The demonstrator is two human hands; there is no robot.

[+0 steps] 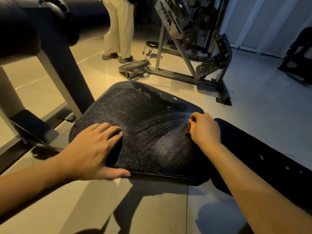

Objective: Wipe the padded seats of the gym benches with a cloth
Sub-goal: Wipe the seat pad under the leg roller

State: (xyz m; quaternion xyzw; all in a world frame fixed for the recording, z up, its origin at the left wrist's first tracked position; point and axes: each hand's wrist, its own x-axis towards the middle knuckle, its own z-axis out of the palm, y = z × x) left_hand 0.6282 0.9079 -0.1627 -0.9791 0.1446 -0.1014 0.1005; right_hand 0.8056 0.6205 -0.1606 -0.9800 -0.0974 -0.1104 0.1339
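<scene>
Floor: pale tiles [152, 208] nearest, crossed by the shadows of both arms.
Left hand [94, 149]: lies flat on the near left part of the padded seat [148, 129], fingers straight, thumb laid along the near edge; it grips nothing and looks to be steadying the pad.
Right hand [204, 129]: at the seat's right edge, knuckles up, fingers curled under onto a small pale scrap, most likely the cloth [189, 122]; nearly all of it is hidden.
Seat: between the two hands, black grained cover, crazed with fine cracks, streaked with a damp sheen toward the far right.
Handling: I judge the pad soft on top and firm beneath, fixed to its frame, so it will not shift. Wet patches may be slick, and the cracks could snag. The cloth is light and limp, best bunched in the fingers.
Back pad [253, 149]: just beside the seat on the right, dark.
Bench frame [55, 65]: left, grey.
Far: a weight plate [133, 65], a person in pale trousers [118, 26], a machine [194, 39].
</scene>
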